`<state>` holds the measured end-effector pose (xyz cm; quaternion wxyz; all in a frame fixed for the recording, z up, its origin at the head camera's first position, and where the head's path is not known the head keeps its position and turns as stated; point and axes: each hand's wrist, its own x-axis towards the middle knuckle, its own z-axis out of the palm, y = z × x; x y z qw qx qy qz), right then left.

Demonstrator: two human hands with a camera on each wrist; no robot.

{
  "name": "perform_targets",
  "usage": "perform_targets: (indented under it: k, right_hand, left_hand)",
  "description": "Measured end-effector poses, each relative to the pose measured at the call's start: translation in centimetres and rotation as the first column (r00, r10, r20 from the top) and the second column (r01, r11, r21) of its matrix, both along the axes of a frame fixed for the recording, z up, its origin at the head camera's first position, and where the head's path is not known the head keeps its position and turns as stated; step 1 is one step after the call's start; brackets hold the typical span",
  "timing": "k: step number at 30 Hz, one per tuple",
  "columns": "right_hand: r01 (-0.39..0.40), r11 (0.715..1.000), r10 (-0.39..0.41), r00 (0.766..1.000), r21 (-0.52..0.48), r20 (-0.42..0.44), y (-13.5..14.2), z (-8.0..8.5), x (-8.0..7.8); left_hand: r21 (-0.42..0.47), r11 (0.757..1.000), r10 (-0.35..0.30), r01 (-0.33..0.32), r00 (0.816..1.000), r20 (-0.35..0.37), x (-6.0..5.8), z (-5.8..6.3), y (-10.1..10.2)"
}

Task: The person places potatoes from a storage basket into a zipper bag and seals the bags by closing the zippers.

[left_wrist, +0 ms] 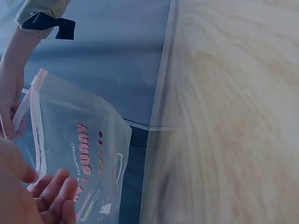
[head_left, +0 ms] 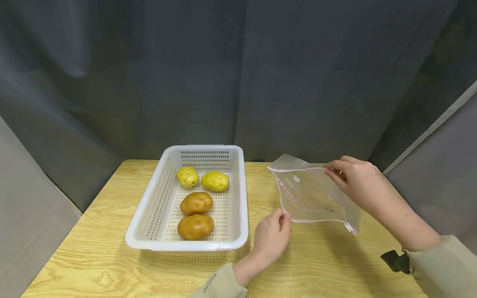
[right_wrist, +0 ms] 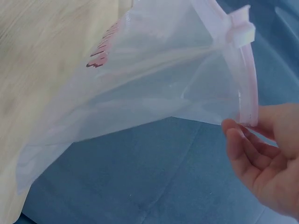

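Right hand (head_left: 357, 178) pinches the zip edge of the clear bag (head_left: 313, 196); left hand (head_left: 272, 238) pinches its lower corner, bag held just above the surface (head_left: 320, 265), right of the basket (head_left: 242, 198) of potatoes (head_left: 196, 203). Thin, floppy, slick film; best held by the stiffer zip strip.

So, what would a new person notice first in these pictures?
First, the clear zip bag held up above the table at the right: the right hand pinches its far edge, and the left hand pinches its near corner. Next, the white basket at the middle left, with two brown potatoes and two yellow ones inside.
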<state>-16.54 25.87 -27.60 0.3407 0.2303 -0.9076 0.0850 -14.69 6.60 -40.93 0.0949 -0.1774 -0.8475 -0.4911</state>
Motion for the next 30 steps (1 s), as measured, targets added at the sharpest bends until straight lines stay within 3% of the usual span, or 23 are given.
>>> perform_targets:
  k: [9,16,24,30]
  right_hand:
    - [-0.029,1.0,0.029,0.999,0.005,0.016,0.8,0.1,-0.3]
    - [0.004,1.0,-0.004,0.999,-0.003,0.033,1.4,-0.2,-0.7]
    - [-0.043,0.999,0.042,0.998,-0.009,-0.047,1.1,-1.5,-1.3]
    - [-0.062,0.998,0.061,0.996,-0.018,-0.059,0.9,-1.7,-1.3]
  left_hand:
    - [0.051,0.998,0.022,-0.02,0.999,-0.026,-0.1,0.2,-0.1]
    - [0.036,0.999,-0.003,0.002,1.0,0.021,0.1,0.3,-0.1]
    - [-0.05,0.999,0.012,-0.017,0.996,-0.093,0.0,0.9,-0.3]
    - [-0.085,0.996,0.004,-0.014,0.993,-0.117,-0.2,1.4,-0.4]
